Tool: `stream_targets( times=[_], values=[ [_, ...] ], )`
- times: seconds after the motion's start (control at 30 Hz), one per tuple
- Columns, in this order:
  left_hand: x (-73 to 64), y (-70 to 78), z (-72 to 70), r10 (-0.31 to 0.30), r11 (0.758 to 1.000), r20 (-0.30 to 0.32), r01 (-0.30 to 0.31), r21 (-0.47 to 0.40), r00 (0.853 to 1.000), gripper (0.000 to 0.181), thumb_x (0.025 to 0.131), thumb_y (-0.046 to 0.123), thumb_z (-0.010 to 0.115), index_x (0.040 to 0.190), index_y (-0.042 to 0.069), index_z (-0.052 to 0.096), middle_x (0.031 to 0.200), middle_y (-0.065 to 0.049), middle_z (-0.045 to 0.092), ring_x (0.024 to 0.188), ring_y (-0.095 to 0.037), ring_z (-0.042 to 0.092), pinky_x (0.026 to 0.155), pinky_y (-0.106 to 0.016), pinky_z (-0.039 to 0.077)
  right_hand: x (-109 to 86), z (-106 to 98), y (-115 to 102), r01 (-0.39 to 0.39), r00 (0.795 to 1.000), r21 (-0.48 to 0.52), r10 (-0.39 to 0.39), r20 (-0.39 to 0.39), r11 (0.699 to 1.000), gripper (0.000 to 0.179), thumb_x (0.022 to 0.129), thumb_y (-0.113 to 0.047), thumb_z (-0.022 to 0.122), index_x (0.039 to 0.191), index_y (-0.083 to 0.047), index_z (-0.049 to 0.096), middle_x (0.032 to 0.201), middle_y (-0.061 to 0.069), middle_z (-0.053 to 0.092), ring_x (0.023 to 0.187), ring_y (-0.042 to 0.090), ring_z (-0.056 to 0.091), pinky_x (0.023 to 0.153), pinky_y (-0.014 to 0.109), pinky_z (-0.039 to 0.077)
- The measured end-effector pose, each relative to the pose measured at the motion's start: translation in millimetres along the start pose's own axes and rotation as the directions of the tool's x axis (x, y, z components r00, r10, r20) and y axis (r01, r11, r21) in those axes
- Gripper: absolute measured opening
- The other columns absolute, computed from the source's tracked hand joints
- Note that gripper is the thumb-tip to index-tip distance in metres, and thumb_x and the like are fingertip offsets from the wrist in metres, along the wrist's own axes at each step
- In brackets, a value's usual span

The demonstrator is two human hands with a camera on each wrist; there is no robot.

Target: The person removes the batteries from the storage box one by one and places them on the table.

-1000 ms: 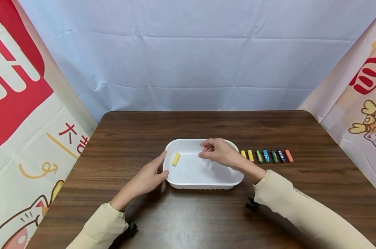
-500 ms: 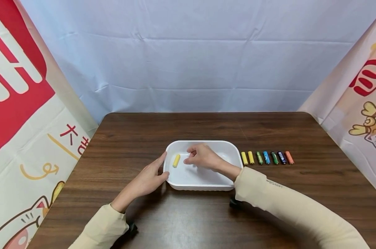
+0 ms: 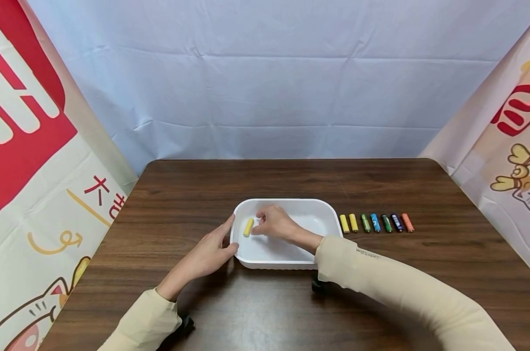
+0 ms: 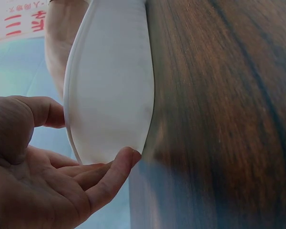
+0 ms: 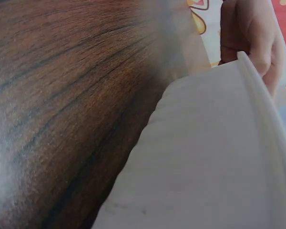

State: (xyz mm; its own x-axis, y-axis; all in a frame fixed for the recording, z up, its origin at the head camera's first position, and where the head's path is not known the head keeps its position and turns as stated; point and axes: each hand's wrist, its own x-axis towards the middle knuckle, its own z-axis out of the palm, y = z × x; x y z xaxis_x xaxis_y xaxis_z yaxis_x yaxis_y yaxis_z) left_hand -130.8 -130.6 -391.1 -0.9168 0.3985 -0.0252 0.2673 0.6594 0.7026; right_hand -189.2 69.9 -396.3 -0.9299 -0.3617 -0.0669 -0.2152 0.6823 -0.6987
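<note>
A white plastic tray [image 3: 274, 264] stands on the brown table. My left hand [image 3: 210, 251] holds its left end. In the left wrist view the thumb [image 4: 50, 113] meets the rim and a finger [image 4: 112, 183] lies against the outer wall. My right hand [image 3: 275, 223] is inside the tray, thumb and forefinger parted, with nothing showing between them. Its fingertips are right beside a yellow battery [image 3: 248, 227] lying near the tray's left end. The right wrist view shows the tray wall [image 5: 205, 152] and my left hand [image 5: 255, 40]; the right hand is hidden there.
Right of the tray, several batteries stand side by side in a row: two yellow ones [image 3: 353, 223], green, blue [image 3: 375, 222] and dark ones, and an orange one [image 3: 407, 222] at the end. A pale cloth [image 3: 274, 107] hangs behind the table [image 3: 274, 312].
My right hand has moved left across the tray, from its right half to beside the yellow battery. The left hand, the tray and the row of batteries have stayed put.
</note>
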Motion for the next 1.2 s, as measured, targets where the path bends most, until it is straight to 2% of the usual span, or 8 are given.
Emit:
stream_targets(
  times=[0.13,0.27,0.47,0.63,0.77,0.87,1.0,1.2],
  values=[
    [-0.2,-0.4,1.0,0.004,1.000,-0.006,-0.004,-0.002,1.000,0.071,0.088,0.023,0.056,0.149,0.011,0.020,0.146,-0.007,0.033,0.108,-0.016,0.044,0.094,-0.037,0.036,3.9,5,-1,0.010,1.000,-0.018,-0.010,0.008,1.000,0.026,0.073,-0.012,0.077,0.064,-0.004,0.054,0.052,-0.005,0.042,0.048,0.007,0.036,0.046,0.021,0.026],
    [-0.3,-0.8,1.2,0.016,1.000,-0.013,-0.016,0.004,1.000,0.071,0.088,0.021,0.056,0.149,0.010,0.020,0.145,-0.008,0.033,0.108,-0.016,0.046,0.093,-0.038,0.037,7.5,9,-2,0.048,0.999,-0.038,-0.047,0.008,0.998,0.029,0.071,-0.010,0.078,0.060,-0.005,0.052,0.050,-0.006,0.040,0.047,0.006,0.035,0.047,0.020,0.025],
    [-0.8,-1.0,0.9,0.025,1.000,-0.018,-0.025,-0.001,1.000,0.071,0.088,0.020,0.056,0.149,0.010,0.019,0.145,-0.008,0.034,0.100,-0.018,0.048,0.088,-0.037,0.038,9.5,12,-7,0.097,0.995,-0.060,-0.095,0.024,0.994,0.033,0.069,-0.006,0.078,0.058,-0.006,0.048,0.049,-0.006,0.037,0.046,0.006,0.033,0.047,0.020,0.025],
    [-0.9,-0.3,0.4,0.014,1.000,-0.015,-0.014,-0.005,1.000,0.072,0.088,0.021,0.056,0.149,0.010,0.020,0.145,-0.007,0.034,0.105,-0.017,0.048,0.090,-0.037,0.038,10.0,16,-7,0.101,0.995,-0.061,-0.099,0.029,0.993,0.029,0.066,-0.005,0.079,0.060,-0.007,0.051,0.052,-0.004,0.042,0.048,0.007,0.036,0.048,0.020,0.027],
    [-0.8,0.2,0.3,0.003,1.000,-0.008,-0.003,-0.003,1.000,0.071,0.088,0.023,0.055,0.149,0.011,0.020,0.146,-0.007,0.033,0.114,-0.015,0.045,0.094,-0.038,0.037,10.4,19,-6,0.135,0.991,-0.077,-0.134,0.025,0.988,0.032,0.064,-0.005,0.080,0.060,-0.009,0.049,0.055,-0.002,0.042,0.050,0.007,0.035,0.049,0.020,0.026],
    [-1.1,0.6,0.1,0.001,1.000,-0.008,-0.001,0.002,1.000,0.072,0.088,0.023,0.055,0.149,0.011,0.019,0.146,-0.006,0.031,0.114,-0.016,0.044,0.093,-0.038,0.036,10.6,21,-5,0.162,0.987,-0.092,-0.161,0.017,0.982,0.036,0.063,-0.007,0.081,0.058,-0.009,0.045,0.054,-0.002,0.040,0.050,0.007,0.033,0.049,0.020,0.025],
    [-1.1,0.9,0.3,-0.001,1.000,-0.008,0.001,0.001,1.000,0.072,0.088,0.022,0.054,0.149,0.011,0.019,0.146,-0.006,0.032,0.103,-0.019,0.047,0.087,-0.036,0.037,10.2,23,-5,0.176,0.984,-0.124,-0.176,0.013,0.977,0.037,0.063,-0.011,0.082,0.058,-0.010,0.046,0.054,-0.004,0.038,0.051,0.006,0.032,0.049,0.020,0.025],
    [-0.3,0.6,1.1,0.003,1.000,-0.013,-0.003,0.006,1.000,0.072,0.087,0.021,0.054,0.149,0.011,0.019,0.145,-0.006,0.033,0.105,-0.017,0.048,0.088,-0.036,0.038,9.3,25,-6,0.153,0.988,-0.195,-0.152,0.021,0.969,0.034,0.065,-0.021,0.082,0.060,-0.011,0.049,0.054,-0.007,0.035,0.052,0.007,0.032,0.047,0.021,0.025]
  ],
)
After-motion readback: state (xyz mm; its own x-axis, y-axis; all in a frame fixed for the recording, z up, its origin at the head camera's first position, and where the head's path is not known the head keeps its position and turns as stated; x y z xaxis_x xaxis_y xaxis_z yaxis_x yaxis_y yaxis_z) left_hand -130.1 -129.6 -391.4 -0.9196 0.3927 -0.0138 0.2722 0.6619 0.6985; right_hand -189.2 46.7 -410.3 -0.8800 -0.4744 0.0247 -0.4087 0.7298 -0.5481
